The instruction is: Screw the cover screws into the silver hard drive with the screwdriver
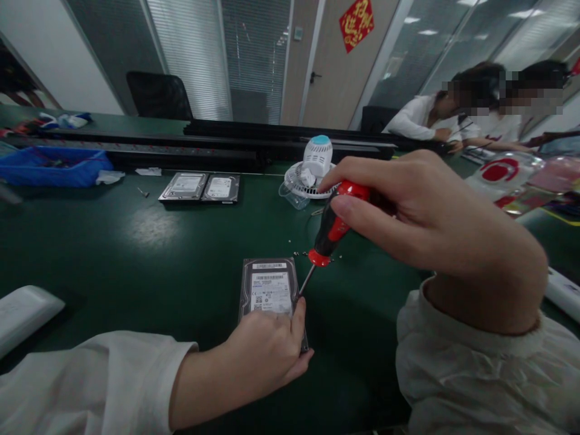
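A hard drive point(270, 290) lies label up on the green table in front of me. My left hand point(267, 344) grips its near right part, with the index finger stretched along the right edge and the thumb at the near corner. In my right hand point(408, 205) is a screwdriver point(333, 226) with a red and black handle, tilted and held from above. Its tip meets the drive's right edge beside my left index finger; the exact contact spot is hidden. Several small screws point(299, 254) are scattered just beyond the drive.
Two more hard drives point(199, 187) lie side by side farther back. A blue tray point(54, 166) stands at the far left, a white fan point(317, 160) behind the screwdriver. A plastic bottle point(507, 175) is at right. Two people sit working at the far right.
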`<act>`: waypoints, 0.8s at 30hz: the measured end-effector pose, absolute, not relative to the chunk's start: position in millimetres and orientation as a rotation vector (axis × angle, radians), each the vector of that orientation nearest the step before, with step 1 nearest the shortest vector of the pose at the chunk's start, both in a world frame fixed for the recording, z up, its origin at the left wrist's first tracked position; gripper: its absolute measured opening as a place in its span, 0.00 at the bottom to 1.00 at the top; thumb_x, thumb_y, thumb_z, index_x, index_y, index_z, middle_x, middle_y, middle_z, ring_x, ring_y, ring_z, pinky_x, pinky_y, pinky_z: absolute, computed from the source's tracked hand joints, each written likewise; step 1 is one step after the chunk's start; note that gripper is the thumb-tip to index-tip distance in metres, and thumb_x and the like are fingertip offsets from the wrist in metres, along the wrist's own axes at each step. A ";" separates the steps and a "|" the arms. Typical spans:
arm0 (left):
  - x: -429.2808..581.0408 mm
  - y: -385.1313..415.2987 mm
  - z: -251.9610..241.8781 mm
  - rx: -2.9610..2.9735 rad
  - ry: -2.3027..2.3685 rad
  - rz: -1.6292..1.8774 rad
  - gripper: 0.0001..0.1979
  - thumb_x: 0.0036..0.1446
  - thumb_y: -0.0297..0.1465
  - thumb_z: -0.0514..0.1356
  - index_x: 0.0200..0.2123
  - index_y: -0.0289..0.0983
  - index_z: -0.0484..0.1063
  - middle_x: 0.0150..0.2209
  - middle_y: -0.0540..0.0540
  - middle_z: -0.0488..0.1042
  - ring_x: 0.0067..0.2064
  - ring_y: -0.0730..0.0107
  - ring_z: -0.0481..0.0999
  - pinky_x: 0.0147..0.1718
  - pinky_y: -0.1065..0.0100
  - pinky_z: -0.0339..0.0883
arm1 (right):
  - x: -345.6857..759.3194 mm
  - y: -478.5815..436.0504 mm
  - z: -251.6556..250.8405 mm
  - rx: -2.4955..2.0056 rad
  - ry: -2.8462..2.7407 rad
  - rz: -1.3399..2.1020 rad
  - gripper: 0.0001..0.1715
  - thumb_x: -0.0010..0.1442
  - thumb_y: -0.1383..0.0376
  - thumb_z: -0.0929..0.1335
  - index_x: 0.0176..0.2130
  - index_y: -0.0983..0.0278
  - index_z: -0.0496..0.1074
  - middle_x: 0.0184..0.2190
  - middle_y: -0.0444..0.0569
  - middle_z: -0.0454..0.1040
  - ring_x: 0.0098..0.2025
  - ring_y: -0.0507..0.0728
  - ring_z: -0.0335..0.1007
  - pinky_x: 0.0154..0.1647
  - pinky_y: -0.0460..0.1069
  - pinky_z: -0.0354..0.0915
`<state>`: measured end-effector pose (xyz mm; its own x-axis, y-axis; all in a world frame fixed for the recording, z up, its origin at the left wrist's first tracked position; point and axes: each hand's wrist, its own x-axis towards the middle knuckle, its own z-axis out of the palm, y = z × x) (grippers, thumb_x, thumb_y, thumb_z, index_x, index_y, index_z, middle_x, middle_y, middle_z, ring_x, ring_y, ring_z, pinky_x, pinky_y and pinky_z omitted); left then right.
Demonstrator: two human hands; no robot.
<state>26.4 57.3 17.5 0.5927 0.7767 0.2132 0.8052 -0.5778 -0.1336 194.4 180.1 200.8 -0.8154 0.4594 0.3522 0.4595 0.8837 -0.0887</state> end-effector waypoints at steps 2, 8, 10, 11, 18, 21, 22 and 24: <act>26.2 56.9 17.0 -2.599 -1.307 -0.201 0.36 0.67 0.48 0.59 0.62 0.21 0.72 0.29 0.37 0.82 0.25 0.59 0.79 0.20 0.64 0.67 | 193.2 177.0 201.9 -0.657 -2.709 0.055 0.15 0.67 0.63 0.61 0.38 0.66 0.74 0.22 0.43 0.66 0.22 0.50 0.56 0.28 0.50 0.49; 27.0 56.7 20.7 -2.582 -1.295 -0.224 0.35 0.66 0.47 0.60 0.60 0.20 0.74 0.31 0.35 0.82 0.25 0.59 0.79 0.19 0.62 0.66 | 193.0 173.6 202.7 -0.629 -2.638 -0.069 0.19 0.70 0.56 0.64 0.34 0.65 0.76 0.20 0.43 0.66 0.23 0.51 0.57 0.30 0.52 0.51; 27.3 56.7 22.3 -2.580 -1.294 -0.228 0.35 0.65 0.48 0.60 0.59 0.20 0.74 0.31 0.35 0.82 0.25 0.58 0.79 0.20 0.62 0.66 | 193.4 174.5 202.5 -0.569 -2.672 -0.042 0.20 0.72 0.61 0.60 0.35 0.65 0.76 0.24 0.46 0.71 0.25 0.52 0.61 0.31 0.52 0.53; 27.3 56.7 22.8 -2.577 -1.296 -0.226 0.35 0.65 0.48 0.60 0.59 0.20 0.74 0.31 0.35 0.82 0.25 0.59 0.79 0.20 0.62 0.66 | 193.2 174.9 202.1 -0.531 -2.683 -0.019 0.20 0.71 0.64 0.59 0.36 0.65 0.76 0.26 0.47 0.73 0.26 0.53 0.63 0.32 0.52 0.55; 27.4 57.1 22.4 -2.555 -1.296 -0.231 0.35 0.65 0.48 0.61 0.60 0.21 0.75 0.32 0.35 0.82 0.27 0.59 0.80 0.22 0.63 0.66 | 187.6 176.5 197.5 -0.541 -2.620 0.004 0.20 0.72 0.55 0.62 0.39 0.66 0.76 0.23 0.44 0.70 0.25 0.51 0.61 0.30 0.51 0.53; 27.2 57.1 21.8 -2.564 -1.304 -0.235 0.35 0.65 0.48 0.61 0.60 0.22 0.74 0.32 0.36 0.82 0.26 0.59 0.79 0.21 0.62 0.65 | 187.6 177.8 197.4 -0.471 -2.667 0.055 0.21 0.72 0.60 0.58 0.42 0.69 0.76 0.25 0.46 0.70 0.25 0.51 0.59 0.31 0.51 0.54; 27.1 57.0 21.7 -2.567 -1.306 -0.234 0.35 0.65 0.48 0.61 0.60 0.22 0.74 0.32 0.36 0.82 0.26 0.59 0.79 0.20 0.62 0.65 | 187.6 178.1 197.3 -0.467 -2.669 0.059 0.20 0.71 0.62 0.59 0.43 0.69 0.76 0.26 0.46 0.71 0.25 0.51 0.60 0.31 0.51 0.54; 26.9 56.8 21.6 -2.567 -1.307 -0.227 0.35 0.65 0.48 0.61 0.60 0.21 0.74 0.32 0.36 0.82 0.25 0.59 0.79 0.20 0.62 0.64 | 187.6 178.3 197.0 -0.512 -2.641 0.025 0.15 0.69 0.62 0.62 0.42 0.67 0.76 0.27 0.46 0.72 0.26 0.51 0.61 0.31 0.50 0.54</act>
